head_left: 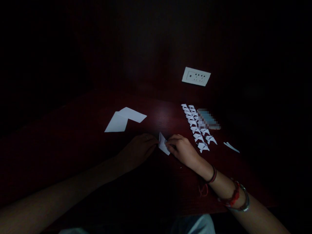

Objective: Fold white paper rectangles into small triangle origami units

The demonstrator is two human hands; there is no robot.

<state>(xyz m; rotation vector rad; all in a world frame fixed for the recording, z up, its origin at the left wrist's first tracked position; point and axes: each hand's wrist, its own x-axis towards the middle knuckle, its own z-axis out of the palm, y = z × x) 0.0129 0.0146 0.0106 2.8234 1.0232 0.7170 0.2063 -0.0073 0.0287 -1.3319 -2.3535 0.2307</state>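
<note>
Between my hands is a small folded piece of white paper (163, 145), its pointed tip facing away from me. My left hand (143, 146) is in shadow, with its fingertips closed on the paper's left edge. My right hand (181, 148) pinches the right side of the same piece. To the right, several small folded white paper figures (195, 129) stand in two rows on the dark red table (156, 123). Flat white paper sheets (117, 122) lie beyond my left hand, one overlapping the other.
Beside the paper figures lies a phone-like flat object (209, 119), blurred out by pixelation. Thin white paper strips (231, 147) are at the far right. A white wall socket (196, 76) is behind the table. The surroundings are very dark.
</note>
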